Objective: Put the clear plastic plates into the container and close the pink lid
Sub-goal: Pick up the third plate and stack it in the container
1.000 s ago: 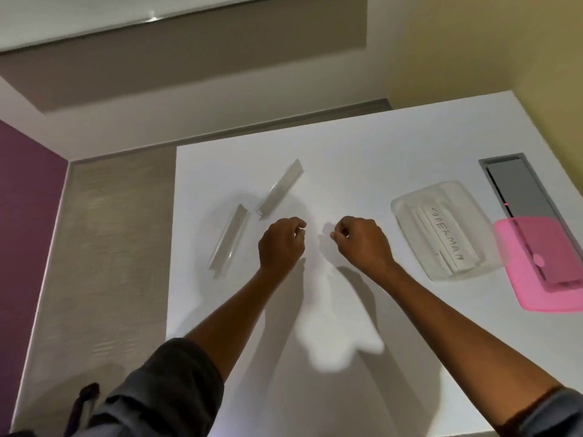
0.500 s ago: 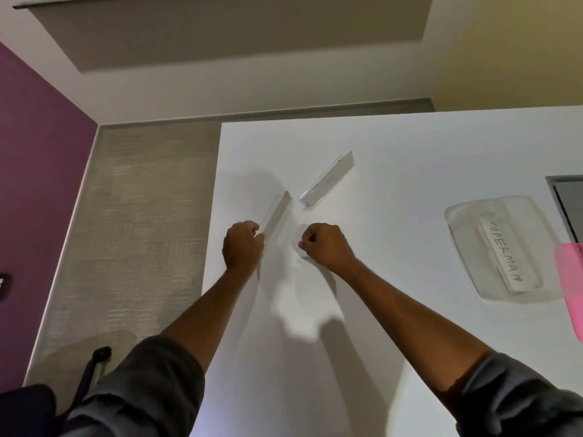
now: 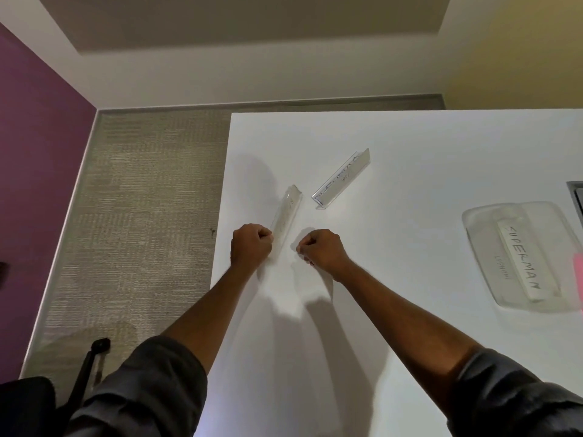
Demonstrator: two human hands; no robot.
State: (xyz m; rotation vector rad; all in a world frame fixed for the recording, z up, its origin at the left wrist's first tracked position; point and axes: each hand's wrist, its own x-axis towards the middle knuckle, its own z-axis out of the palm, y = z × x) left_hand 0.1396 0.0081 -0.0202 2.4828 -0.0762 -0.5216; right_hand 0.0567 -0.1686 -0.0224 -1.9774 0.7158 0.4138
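Observation:
Two clear plastic plates lie on the white table (image 3: 426,140). One plate (image 3: 288,209) is long and narrow and points away from me. The other plate (image 3: 342,179) lies slanted to its right, with writing on it. My left hand (image 3: 250,247) is a closed fist beside the near end of the narrow plate and touches it. My right hand (image 3: 321,249) is also a fist, resting on the table apart from both plates. At the right stands the clear container (image 3: 473,222) with a plate marked SUPERMAN (image 3: 520,257) inside. Only a sliver of the pink lid (image 3: 579,275) shows at the right edge.
The table's left edge runs close to my left hand, with grey carpet (image 3: 142,216) below it. A black chair part (image 3: 91,364) stands at the lower left. A grey recess (image 3: 575,197) sits in the table behind the container.
My view and both fists have shifted left along the table. My left fist went from apart from the narrow plate to against its near end. The pink lid has almost left the frame.

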